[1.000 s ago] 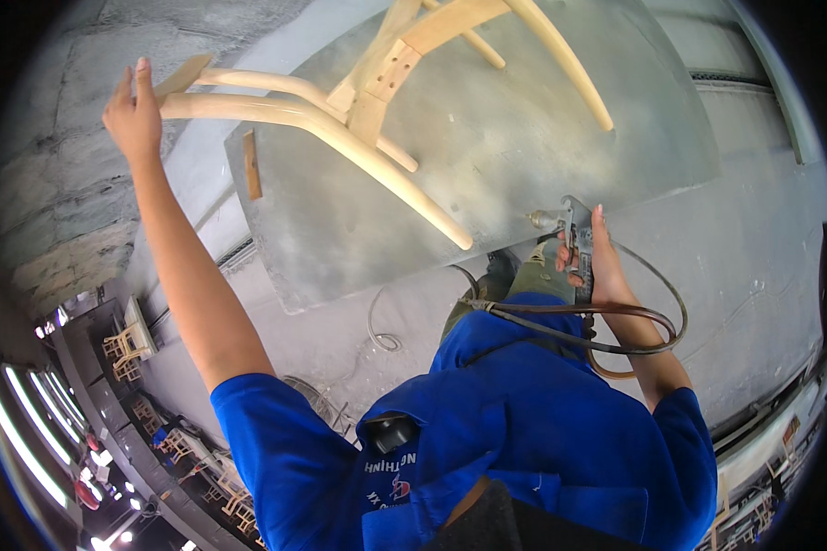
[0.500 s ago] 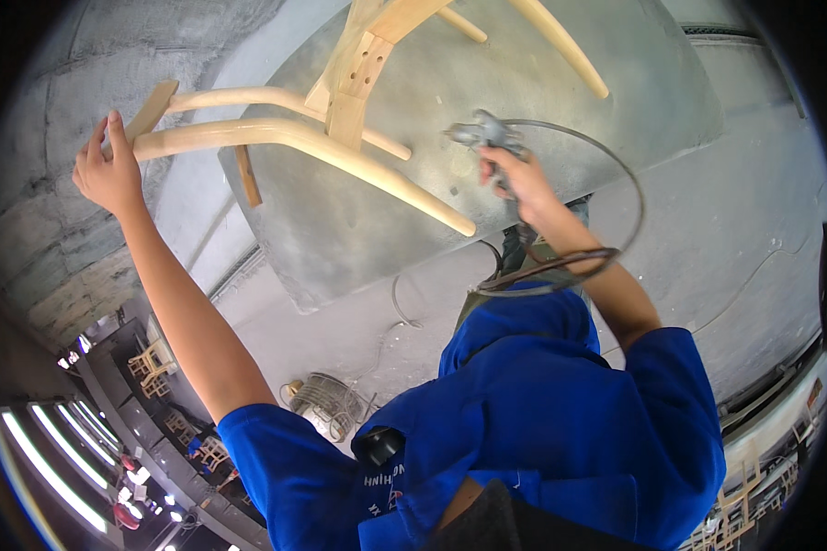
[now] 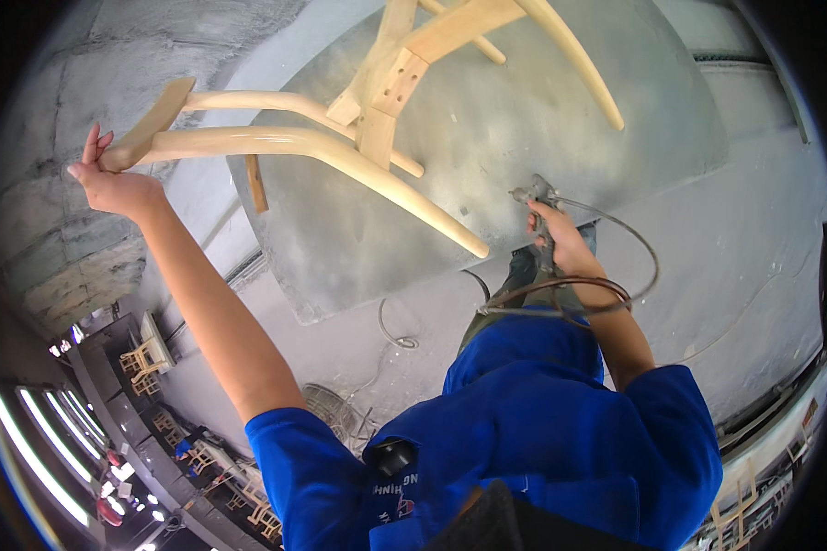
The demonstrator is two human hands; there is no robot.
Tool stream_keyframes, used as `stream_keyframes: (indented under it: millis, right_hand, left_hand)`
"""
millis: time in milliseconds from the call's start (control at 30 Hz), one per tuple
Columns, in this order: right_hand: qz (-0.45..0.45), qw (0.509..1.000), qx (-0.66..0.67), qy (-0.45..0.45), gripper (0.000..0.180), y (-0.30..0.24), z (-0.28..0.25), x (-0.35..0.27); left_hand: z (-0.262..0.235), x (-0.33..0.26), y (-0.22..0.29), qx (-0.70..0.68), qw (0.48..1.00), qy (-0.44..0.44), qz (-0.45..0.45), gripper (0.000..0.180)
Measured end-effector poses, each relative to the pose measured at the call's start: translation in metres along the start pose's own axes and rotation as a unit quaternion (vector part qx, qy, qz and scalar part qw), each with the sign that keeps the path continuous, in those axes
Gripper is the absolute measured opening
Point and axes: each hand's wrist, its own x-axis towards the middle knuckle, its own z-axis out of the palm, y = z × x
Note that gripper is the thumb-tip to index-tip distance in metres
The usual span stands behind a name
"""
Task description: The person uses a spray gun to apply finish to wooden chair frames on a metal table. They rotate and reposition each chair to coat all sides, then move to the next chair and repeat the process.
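A pale wooden chair frame (image 3: 276, 141), with curved legs and dowel holes in its joints, lies over a broad grey board (image 3: 560, 110). My left hand (image 3: 124, 190) is at the frame's far left end, holding the crosspiece (image 3: 152, 129) near its lower corner, some fingers stretched past it. My right hand (image 3: 562, 237) is closed around the handle of a metal spray gun (image 3: 539, 190), right of the nearest leg's tip and apart from the wood. A dark hose (image 3: 651, 262) loops from the gun around my right forearm.
A thin hose (image 3: 390, 332) curls on the floor, near a round wire-like basket or drum (image 3: 329, 409). Stained grey walls (image 3: 73, 184) rise at left. More wooden chairs (image 3: 141, 369) stand at far left, beneath bright tube lights (image 3: 41, 441). Wooden frames (image 3: 740, 505) are at lower right.
My right hand and the spray gun have moved back toward me and to the right. The chair frame has shifted slightly right and nearer. My left hand has turned at its end.
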Motion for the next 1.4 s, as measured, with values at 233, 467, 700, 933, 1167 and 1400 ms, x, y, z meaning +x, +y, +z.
stream_keyframes:
  millis: [233, 467, 700, 933, 1167, 1400]
  right_hand:
    - [-0.222, 0.957, -0.079, -0.167, 0.026, -0.099, 0.060, -0.139]
    - [-0.303, 0.874, -0.016, -0.379, 0.031, -0.178, 0.186, -0.151]
    - [-0.138, 0.970, 0.002, -0.200, 0.035, -0.136, 0.171, -0.114]
    - [-0.218, 0.957, -0.078, -0.172, 0.043, -0.112, 0.085, -0.144]
    - [-0.333, 0.936, -0.070, -0.083, 0.049, -0.131, 0.001, -0.170]
    - [-0.418, 0.899, -0.104, -0.079, 0.067, -0.145, -0.025, -0.238]
  left_hand:
    - [-0.014, 0.028, 0.000, -0.189, 0.976, -0.009, -0.108, 0.053]
    - [-0.033, 0.010, 0.039, -0.219, 0.970, -0.071, -0.075, 0.038]
    - [-0.049, -0.030, 0.081, -0.155, 0.979, -0.128, -0.034, 0.028]
    - [-0.040, 0.000, 0.036, -0.030, 0.990, -0.116, -0.074, 0.027]
    - [-0.037, -0.062, 0.062, 0.070, 0.996, 0.027, 0.056, 0.038]
    - [0.007, -0.133, 0.119, 0.117, 0.927, -0.296, 0.201, 0.049]
